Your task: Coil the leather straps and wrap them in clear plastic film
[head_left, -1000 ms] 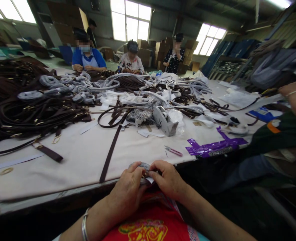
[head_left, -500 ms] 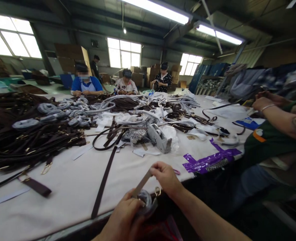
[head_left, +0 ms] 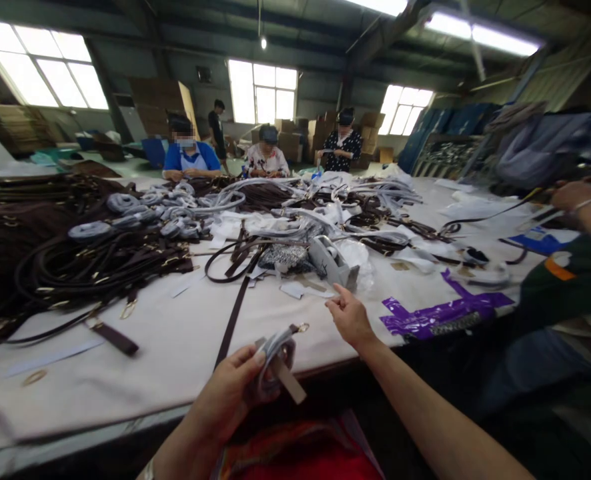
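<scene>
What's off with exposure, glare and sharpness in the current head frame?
All head view: middle window blown out white; space under the table near black; purple plastic shows small glints; left hand and its coiled strap look slightly soft; leftmost window leans, likely wide-angle distortion.

Left grip (head_left: 230,387): I have it closed, low and left of centre, thumb laid forward along the top, fingers curled in beneath.
Left forearm (head_left: 190,437): bare, slanting up from the bottom edge toward the middle.
Right grip (head_left: 350,319): I see it farther forward than the left, index finger extended, thumb spread beside it.
Right forearm (head_left: 425,400): bare, running on a long diagonal from the lower right.
Spacing: both grips well apart.
</scene>
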`<state>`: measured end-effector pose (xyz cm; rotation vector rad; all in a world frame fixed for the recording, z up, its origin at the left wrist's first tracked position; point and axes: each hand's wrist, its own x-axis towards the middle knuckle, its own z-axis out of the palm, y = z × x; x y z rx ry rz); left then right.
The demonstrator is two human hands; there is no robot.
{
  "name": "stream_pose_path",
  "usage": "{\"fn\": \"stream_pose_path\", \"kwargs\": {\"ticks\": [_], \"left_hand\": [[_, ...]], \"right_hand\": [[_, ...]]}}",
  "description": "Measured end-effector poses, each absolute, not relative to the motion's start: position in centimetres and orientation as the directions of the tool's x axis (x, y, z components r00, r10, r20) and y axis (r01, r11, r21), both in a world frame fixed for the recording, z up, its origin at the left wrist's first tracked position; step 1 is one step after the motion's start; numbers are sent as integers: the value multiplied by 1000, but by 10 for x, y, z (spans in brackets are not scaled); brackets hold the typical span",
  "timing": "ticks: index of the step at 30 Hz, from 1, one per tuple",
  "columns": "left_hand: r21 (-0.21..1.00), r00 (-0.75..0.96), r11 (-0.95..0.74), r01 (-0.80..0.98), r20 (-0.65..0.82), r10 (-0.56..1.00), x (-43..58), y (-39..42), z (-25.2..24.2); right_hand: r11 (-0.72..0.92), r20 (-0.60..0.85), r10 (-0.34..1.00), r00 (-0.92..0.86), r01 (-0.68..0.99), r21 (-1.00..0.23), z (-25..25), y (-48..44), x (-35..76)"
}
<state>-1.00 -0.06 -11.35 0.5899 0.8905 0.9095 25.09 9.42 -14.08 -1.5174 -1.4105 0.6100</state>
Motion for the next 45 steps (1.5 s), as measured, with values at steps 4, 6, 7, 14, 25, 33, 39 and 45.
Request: {"fn": "stream_pose_path", "kwargs": {"ticks": [4,6,7,14,25,33,39,45], "left_hand": [[626,351,563,-539,-440,827,-7,8,-112],[611,382,585,-533,-443,811,-1,10,-114],[625,394,590,-512,-439,807,2,10,-115],[972,361,209,105,-233,903,17,-7,-111],[789,602,-437,431,108,791,16,-29,-110],[746,676,-500,439,93,731,17,-31,-109],[882,742,-318,349,-53,668,8,-35,-99],[911,670,-201,361,-104,735,13,-44,-107]], "right_hand": [[675,595,729,-338,502,-541,-138,31,243],[836,654,546,-524,390,-387,-130,8,235],[864,664,503,-554,351,-361,-124,1,231],[748,586,663,-467,370,-551,-85,-1,216],[135,-133,904,-407,565,-814,-92,-9,216],[183,-87,897,-433,543,-819,-102,-14,216],[459,298,862,-411,379,-804,-114,-34,211],[457,307,875,-375,428,-780,-124,-46,210]]}}
